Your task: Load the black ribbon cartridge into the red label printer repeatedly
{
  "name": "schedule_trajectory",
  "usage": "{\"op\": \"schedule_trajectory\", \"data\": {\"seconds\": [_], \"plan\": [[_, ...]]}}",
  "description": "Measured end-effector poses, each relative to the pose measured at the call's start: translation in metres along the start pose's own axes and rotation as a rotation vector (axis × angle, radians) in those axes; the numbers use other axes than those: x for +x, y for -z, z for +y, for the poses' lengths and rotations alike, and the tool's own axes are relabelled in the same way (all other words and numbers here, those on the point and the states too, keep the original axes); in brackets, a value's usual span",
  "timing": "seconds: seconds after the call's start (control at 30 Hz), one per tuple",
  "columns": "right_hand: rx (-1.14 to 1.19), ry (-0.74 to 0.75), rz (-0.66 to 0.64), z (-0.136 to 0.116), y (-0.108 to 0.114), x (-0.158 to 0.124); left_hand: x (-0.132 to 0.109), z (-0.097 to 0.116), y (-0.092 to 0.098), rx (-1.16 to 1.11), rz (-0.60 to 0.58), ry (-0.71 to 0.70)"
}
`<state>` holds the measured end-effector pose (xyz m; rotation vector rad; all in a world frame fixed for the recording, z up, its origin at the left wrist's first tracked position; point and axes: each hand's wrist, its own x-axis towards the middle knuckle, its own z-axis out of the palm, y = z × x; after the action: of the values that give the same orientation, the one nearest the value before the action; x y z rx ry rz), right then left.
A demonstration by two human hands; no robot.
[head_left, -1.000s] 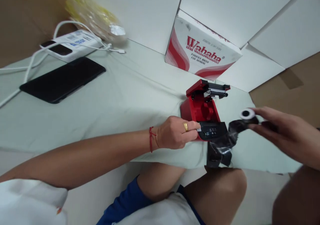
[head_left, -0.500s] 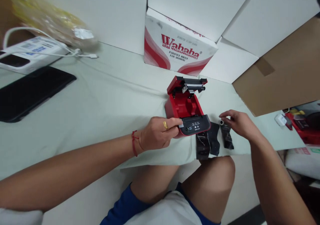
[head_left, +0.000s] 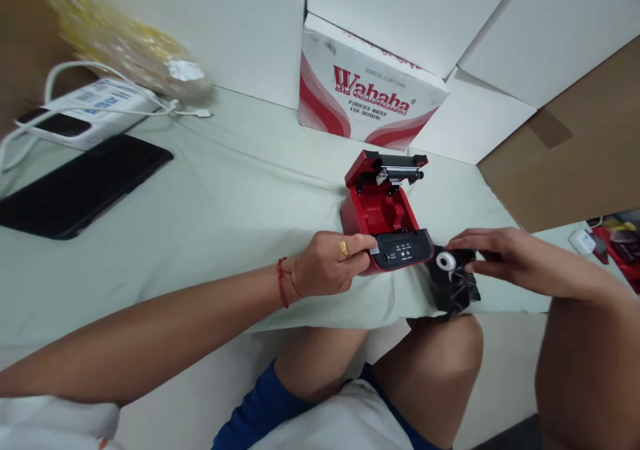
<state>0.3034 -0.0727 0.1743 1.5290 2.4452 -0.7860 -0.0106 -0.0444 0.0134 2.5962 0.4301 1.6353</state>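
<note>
Here: one open red plastic portable printer [head_left: 380,213] on a pale green cloth [head_left: 240,197], its black-panelled front edge pinched in a narrow grip by the left hand [head_left: 327,263]. Just right of it lies a white-cored paper roll [head_left: 445,261], core end facing up, in crumpled black plastic wrap [head_left: 457,290]. The right hand [head_left: 515,257] is nearer, its fingers [head_left: 473,240] over the wrap; whether they grip it cannot be told, and the roll's length is hidden.

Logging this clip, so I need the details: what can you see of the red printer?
The small red printer sits on a pale green cloth with its hinged lid tilted open, showing a dark roller assembly with metal parts inside the lid. Its glossy, plastic-looking body has a moulded red well and a black front panel with small controls. The left hand holds the panel's left end.
</note>
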Motion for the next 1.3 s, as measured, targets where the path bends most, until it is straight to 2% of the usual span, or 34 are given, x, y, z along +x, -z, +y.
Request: {"op": "schedule_trajectory", "data": {"seconds": [0.1, 0.17, 0.2, 0.37, 0.57, 0.67, 0.93, 1.03, 1.1, 1.2, 1.3], "plan": [[-0.101, 0.024, 0.23, -0.027, 0.015, 0.009, 0.001, 0.0, -0.001, 0.027, 0.015, -0.023], [-0.21, -0.001, 0.348, -0.049, 0.007, 0.033, 0.002, 0.0, -0.001, 0.046, 0.03, -0.03], [-0.274, -0.038, 0.367, -0.059, 0.0, 0.046, 0.003, 0.0, -0.001, 0.052, 0.037, -0.035], [-0.537, -0.279, 0.282, -0.091, -0.031, 0.101, 0.003, 0.0, -0.002, 0.05, 0.056, -0.055], [-0.533, -0.386, 0.251, -0.097, -0.029, 0.122, 0.001, -0.002, -0.004, 0.055, 0.07, -0.085], [-0.506, -0.392, 0.255, -0.095, -0.03, 0.127, 0.001, -0.002, -0.004, 0.068, 0.067, -0.087], [-0.356, -0.297, 0.287, -0.084, -0.038, 0.148, 0.002, -0.002, -0.004, 0.07, 0.057, -0.071], [-0.3, -0.246, 0.294, -0.08, -0.038, 0.144, 0.003, -0.002, -0.003, 0.081, 0.065, -0.069], [-0.204, -0.142, 0.344, -0.076, -0.037, 0.13, 0.004, -0.002, -0.002, 0.084, 0.063, -0.069], [-0.027, 0.079, 0.542, -0.072, -0.042, 0.093, 0.002, -0.001, -0.002, 0.087, 0.047, -0.066], [-0.077, 0.175, 0.734, -0.072, -0.061, 0.053, 0.0, -0.001, -0.003, 0.093, 0.025, -0.053]]}}
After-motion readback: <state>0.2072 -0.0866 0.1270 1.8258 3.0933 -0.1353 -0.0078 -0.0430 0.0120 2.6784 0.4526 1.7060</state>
